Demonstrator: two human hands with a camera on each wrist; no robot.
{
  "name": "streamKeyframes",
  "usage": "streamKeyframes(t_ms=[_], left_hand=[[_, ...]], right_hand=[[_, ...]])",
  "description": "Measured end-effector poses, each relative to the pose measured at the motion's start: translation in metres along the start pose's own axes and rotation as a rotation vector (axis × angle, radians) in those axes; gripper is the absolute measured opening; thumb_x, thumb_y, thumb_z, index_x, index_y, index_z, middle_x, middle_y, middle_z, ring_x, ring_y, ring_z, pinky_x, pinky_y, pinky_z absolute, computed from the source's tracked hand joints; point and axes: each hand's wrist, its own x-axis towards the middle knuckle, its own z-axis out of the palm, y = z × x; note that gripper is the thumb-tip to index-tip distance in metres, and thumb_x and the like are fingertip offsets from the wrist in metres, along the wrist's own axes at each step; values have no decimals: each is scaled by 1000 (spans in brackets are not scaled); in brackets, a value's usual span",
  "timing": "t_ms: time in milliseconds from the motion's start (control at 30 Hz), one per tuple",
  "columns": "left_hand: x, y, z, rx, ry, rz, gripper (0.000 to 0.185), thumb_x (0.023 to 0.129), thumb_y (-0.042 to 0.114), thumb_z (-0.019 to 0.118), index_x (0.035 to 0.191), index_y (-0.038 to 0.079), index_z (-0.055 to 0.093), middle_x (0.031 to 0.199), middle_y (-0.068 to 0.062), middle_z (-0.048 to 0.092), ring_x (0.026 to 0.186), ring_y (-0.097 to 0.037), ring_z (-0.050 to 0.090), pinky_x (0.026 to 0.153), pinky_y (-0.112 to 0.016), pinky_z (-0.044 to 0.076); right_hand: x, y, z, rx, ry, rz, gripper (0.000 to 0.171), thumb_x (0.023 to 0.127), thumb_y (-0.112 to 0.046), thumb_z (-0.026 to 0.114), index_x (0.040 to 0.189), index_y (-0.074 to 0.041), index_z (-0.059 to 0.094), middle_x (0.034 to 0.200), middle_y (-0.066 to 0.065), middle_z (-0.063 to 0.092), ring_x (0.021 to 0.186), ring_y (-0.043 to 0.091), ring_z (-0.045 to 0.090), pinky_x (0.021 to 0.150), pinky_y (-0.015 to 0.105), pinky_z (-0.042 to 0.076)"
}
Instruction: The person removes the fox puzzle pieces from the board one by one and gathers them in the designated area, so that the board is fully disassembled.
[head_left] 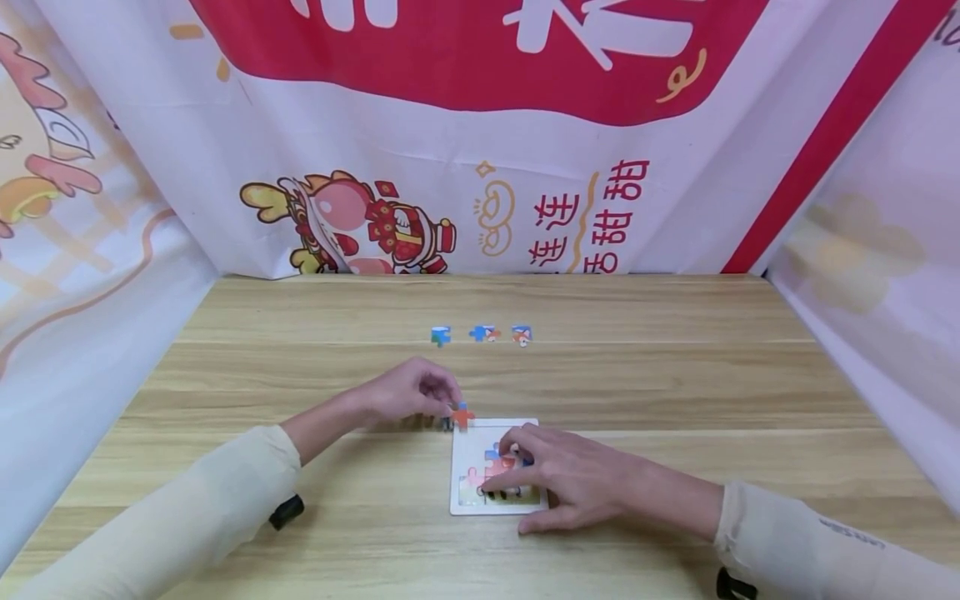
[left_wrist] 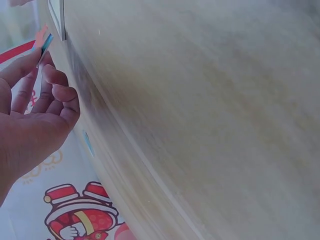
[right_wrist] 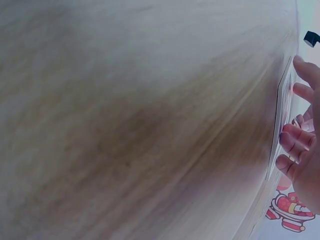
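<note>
My left hand (head_left: 408, 390) pinches an orange jigsaw piece (head_left: 462, 417) with some blue on it, just over the upper left corner of a white puzzle tray (head_left: 454, 467). In the left wrist view, thumb and fingertips hold this orange piece (left_wrist: 41, 35), and a blue-green edge shows beside it. My right hand (head_left: 579, 477) lies over the tray's right side. Its fingers spread loosely across the fitted pieces (head_left: 472, 492), partly hiding them, and its thumb is by the lower right edge. The right wrist view shows these fingers (right_wrist: 292, 145) alongside the tray's edge (right_wrist: 278, 115).
Several loose jigsaw pieces lie in a row further back: a blue and green one (head_left: 441, 335), blue and orange ones (head_left: 484, 333), and one with a face print (head_left: 522, 335). Printed cloth (head_left: 450, 150) hangs behind the wooden table (head_left: 675, 375) and at both sides.
</note>
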Motion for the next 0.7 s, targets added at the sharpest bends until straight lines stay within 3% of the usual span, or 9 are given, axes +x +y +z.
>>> streamKeyframes(t_ms=[433, 700], left_hand=[[6, -11, -16, 101, 167, -28, 12, 97, 0, 69, 107, 0, 75, 93, -8, 68, 78, -21, 58, 67, -28, 51], [17, -18, -29, 145, 240, -48, 7, 96, -1, 71, 102, -1, 74, 91, -11, 69, 77, -21, 58, 67, -28, 50]], right_hand=[[3, 8, 0, 61, 22, -4, 52, 95, -48, 71, 143, -32, 60, 132, 2, 54, 114, 12, 53, 100, 35, 50], [2, 9, 0, 74, 6, 13, 61, 96, -49, 71, 152, -31, 53, 134, 2, 54, 111, 11, 52, 98, 31, 50]])
